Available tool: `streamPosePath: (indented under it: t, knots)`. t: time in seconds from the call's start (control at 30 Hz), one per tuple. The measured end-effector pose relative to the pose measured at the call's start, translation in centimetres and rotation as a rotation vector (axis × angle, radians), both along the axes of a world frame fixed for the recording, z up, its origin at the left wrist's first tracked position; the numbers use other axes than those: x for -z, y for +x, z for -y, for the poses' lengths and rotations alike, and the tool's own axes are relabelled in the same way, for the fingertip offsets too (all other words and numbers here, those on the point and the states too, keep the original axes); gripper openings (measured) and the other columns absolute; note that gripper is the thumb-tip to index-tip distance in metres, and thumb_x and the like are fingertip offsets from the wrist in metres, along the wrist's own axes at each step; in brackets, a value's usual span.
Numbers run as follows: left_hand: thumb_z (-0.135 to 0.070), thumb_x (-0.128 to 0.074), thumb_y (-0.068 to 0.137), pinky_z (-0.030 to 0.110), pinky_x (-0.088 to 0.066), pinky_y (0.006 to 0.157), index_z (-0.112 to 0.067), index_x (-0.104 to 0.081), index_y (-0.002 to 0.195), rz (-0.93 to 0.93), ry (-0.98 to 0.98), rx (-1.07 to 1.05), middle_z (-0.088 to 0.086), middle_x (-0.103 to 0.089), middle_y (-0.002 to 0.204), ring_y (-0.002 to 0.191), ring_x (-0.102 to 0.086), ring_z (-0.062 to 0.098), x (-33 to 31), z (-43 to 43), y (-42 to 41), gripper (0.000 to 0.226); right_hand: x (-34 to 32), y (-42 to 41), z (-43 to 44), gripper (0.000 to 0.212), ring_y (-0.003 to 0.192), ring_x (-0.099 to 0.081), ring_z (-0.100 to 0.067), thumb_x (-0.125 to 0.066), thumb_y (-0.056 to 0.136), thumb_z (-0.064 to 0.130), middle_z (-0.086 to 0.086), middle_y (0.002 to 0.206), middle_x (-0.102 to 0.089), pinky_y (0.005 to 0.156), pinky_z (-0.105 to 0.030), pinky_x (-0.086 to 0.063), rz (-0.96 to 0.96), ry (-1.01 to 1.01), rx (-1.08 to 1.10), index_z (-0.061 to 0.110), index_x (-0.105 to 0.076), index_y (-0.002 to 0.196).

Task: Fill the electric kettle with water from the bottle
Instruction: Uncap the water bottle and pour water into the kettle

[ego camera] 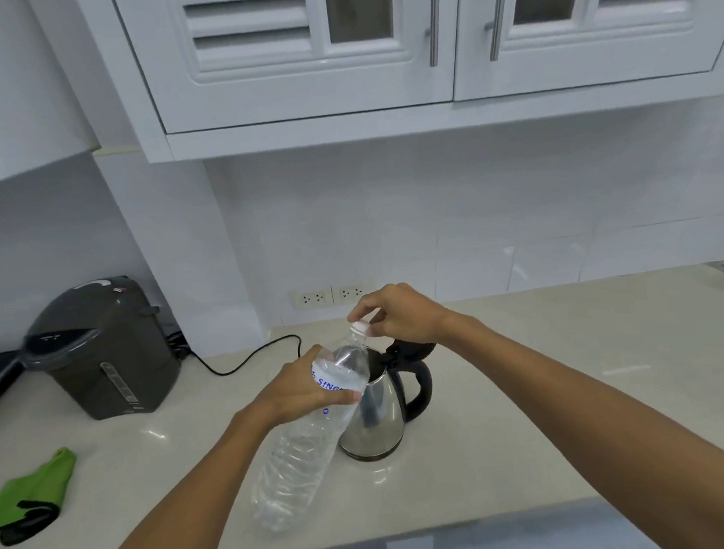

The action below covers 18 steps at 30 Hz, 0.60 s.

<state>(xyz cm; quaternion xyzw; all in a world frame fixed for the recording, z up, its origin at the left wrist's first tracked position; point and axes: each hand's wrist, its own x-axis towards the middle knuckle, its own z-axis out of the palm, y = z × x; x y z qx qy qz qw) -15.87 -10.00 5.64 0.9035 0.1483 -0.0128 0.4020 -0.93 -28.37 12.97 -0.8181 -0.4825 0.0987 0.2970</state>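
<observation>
A clear plastic water bottle (298, 454) with blue lettering is tilted, its neck up and to the right over the kettle. My left hand (299, 388) grips it around the upper body. My right hand (397, 314) pinches the white cap (360, 327) at the bottle's top with its fingertips. Behind the bottle stands a stainless steel electric kettle (379, 419) with a black handle (421, 383), on the pale counter (513, 435). Its lid area is partly hidden by the bottle and my right hand.
A dark grey hot-water dispenser (104, 348) stands at the left, with a black cable (255, 359) running along the counter. A green cloth (33, 498) lies near the left front edge. Wall sockets (332, 295) sit behind; white cabinets (421, 43) hang overhead.
</observation>
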Motion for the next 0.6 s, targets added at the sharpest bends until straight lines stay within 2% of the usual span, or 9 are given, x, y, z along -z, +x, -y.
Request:
streamPosePath:
  t: [0.13, 0.27, 0.37, 0.5, 0.6]
  knots:
    - [-0.065, -0.093, 0.065, 0.030, -0.058, 0.077, -0.038, -0.055, 0.107, 0.040, 0.017, 0.037, -0.008, -0.070, 0.104, 0.093, -0.070, 0.014, -0.1, 1.0, -0.1, 0.062, -2.1, 0.4, 1.3, 0.028, 0.091, -0.072, -0.005, -0.072, 0.087, 0.003, 0.010, 0.112, -0.072, 0.086, -0.022, -0.056, 0.040, -0.084, -0.077, 0.020, -0.075, 0.109]
    - [-0.065, -0.092, 0.066, 0.027, -0.057, 0.075, -0.037, -0.056, 0.110, 0.065, 0.022, 0.054, -0.009, -0.070, 0.105, 0.095, -0.070, 0.012, -0.4, 1.9, 0.0, 0.063, -3.0, 0.5, 2.5, 0.031, 0.092, -0.073, -0.006, -0.072, 0.084, -0.003, 0.008, 0.112, -0.074, 0.087, -0.028, -0.058, 0.059, -0.103, -0.116, 0.017, -0.075, 0.108]
    - [-0.068, -0.091, 0.066, 0.025, -0.053, 0.075, -0.040, -0.056, 0.113, 0.078, 0.023, 0.066, -0.013, -0.069, 0.107, 0.099, -0.067, 0.009, -0.8, 2.7, 0.0, 0.065, -3.6, 0.8, 3.2, 0.031, 0.088, -0.073, -0.002, -0.074, 0.083, -0.001, 0.013, 0.105, -0.075, 0.086, -0.026, -0.058, 0.049, -0.114, -0.122, 0.019, -0.075, 0.107]
    - [-0.071, -0.090, 0.065, 0.024, -0.052, 0.075, -0.043, -0.056, 0.109, 0.080, 0.022, 0.068, -0.015, -0.069, 0.105, 0.098, -0.067, 0.008, -0.8, 3.6, 0.0, 0.063, -4.2, 0.7, 4.0, 0.024, 0.084, -0.068, 0.007, -0.078, 0.085, 0.017, 0.017, 0.104, -0.075, 0.081, -0.018, -0.055, 0.052, -0.143, -0.130, 0.024, -0.076, 0.108]
    - [-0.075, -0.089, 0.063, 0.025, -0.057, 0.081, -0.046, -0.057, 0.121, 0.080, 0.022, 0.089, -0.017, -0.070, 0.109, 0.102, -0.069, 0.006, -0.5, 4.2, -0.3, 0.073, -4.1, 0.4, 4.6, 0.022, 0.082, -0.064, 0.013, -0.079, 0.086, 0.021, 0.016, 0.103, -0.075, 0.077, -0.014, -0.049, 0.060, -0.171, -0.123, 0.023, -0.076, 0.107]
